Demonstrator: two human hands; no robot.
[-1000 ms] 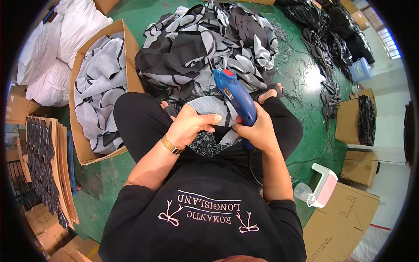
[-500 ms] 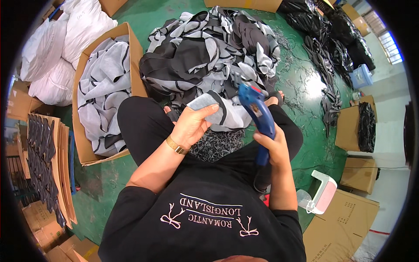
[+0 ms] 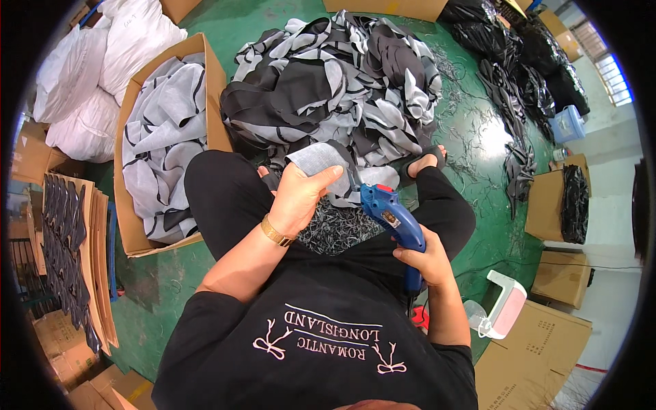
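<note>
Between the thumb and fingers of my left hand (image 3: 297,201) is a grey fabric piece (image 3: 316,161) with a dark edge. My right hand (image 3: 429,258) is wrapped round the handle of blue electric scissors (image 3: 391,213) with a red button on top. The blade end of the scissors meets the fabric just right of my left fingertips. Below them, between my legs, lies a heap of thin cut trimmings (image 3: 335,229). A large pile of grey and black fabric pieces (image 3: 294,89) rises just beyond my feet.
An open cardboard box (image 3: 217,102) of grey fabric stands at my left, with white sacks (image 3: 140,41) behind. Flat cardboard (image 3: 533,352) and a white and pink device (image 3: 507,304) are at right. Black plastic bags (image 3: 488,41) and scattered scraps (image 3: 471,160) lie at far right.
The electric scissors have moved down and left, from beyond the fabric to its edge. My right hand has come slightly nearer my body, while my left hand stays nearly in place.
</note>
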